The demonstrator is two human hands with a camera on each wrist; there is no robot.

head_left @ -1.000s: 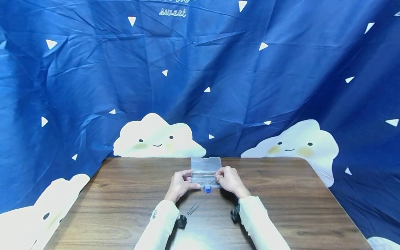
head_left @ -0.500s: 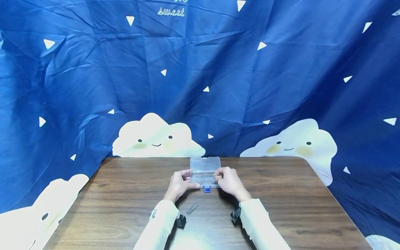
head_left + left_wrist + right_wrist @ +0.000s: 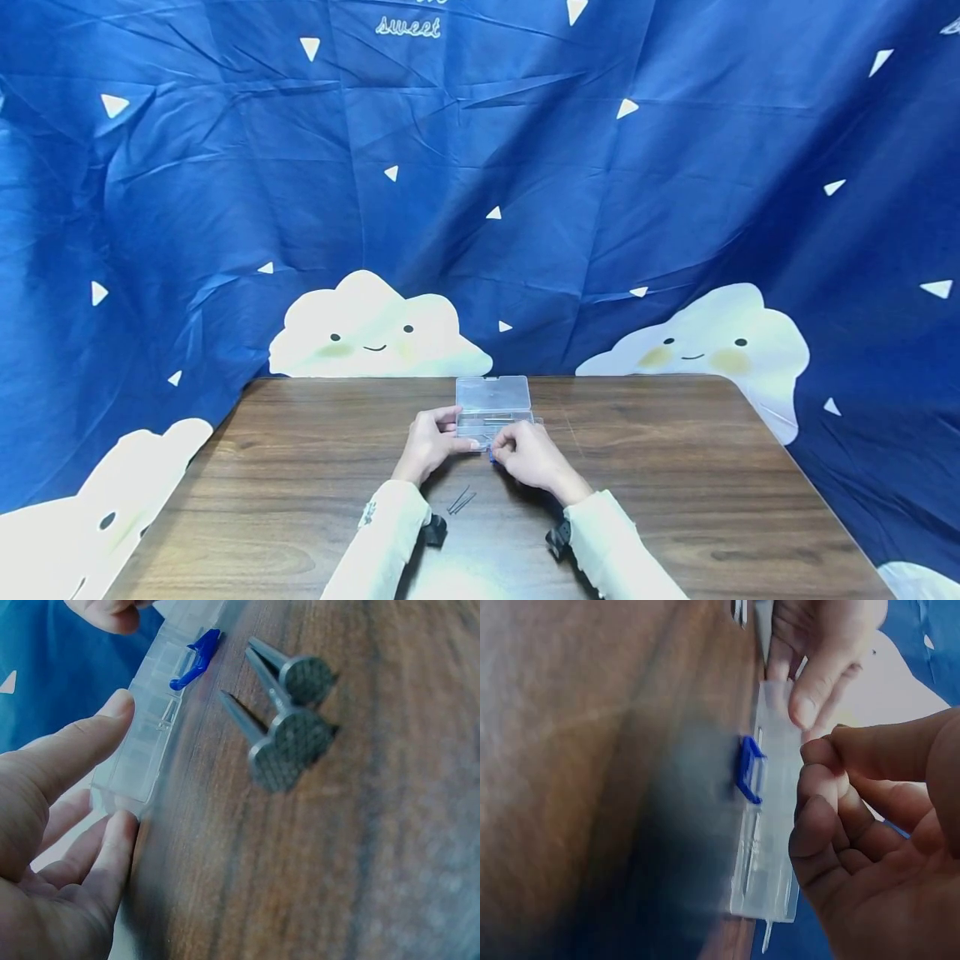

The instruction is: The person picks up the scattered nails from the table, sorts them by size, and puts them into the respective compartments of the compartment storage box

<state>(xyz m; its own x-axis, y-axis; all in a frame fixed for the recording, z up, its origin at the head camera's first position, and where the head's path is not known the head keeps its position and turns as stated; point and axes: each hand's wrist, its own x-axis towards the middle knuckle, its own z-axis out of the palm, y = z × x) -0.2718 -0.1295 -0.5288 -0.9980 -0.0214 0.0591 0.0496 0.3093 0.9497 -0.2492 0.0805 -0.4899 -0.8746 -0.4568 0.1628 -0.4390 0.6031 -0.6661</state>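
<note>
A clear plastic compartment box (image 3: 463, 423) lies with its lid (image 3: 492, 393) raised behind it. Thin metal nails (image 3: 495, 419) show inside. My left hand (image 3: 429, 446) grips the box's left end, thumb along the front edge and fingers round the side in the left wrist view. Over the front edge, close to the blue latch (image 3: 748, 771), is my right hand (image 3: 528, 454). Its fingers are curled and the thumb meets the index finger (image 3: 821, 754), with nothing visible between them. Three loose grey nails (image 3: 300, 735) with crosshatched heads lie on the table between my forearms.
The brown wooden table (image 3: 712, 483) ends just behind the box. A blue curtain (image 3: 525, 167) with white clouds and triangles hangs beyond that edge. Black wrist straps (image 3: 433, 531) sit at both white sleeves.
My right hand has moved from over the box's right compartments leftward and toward me, to the latch. The nail it pinched a second ago no longer shows in it. My left hand stays put.
</note>
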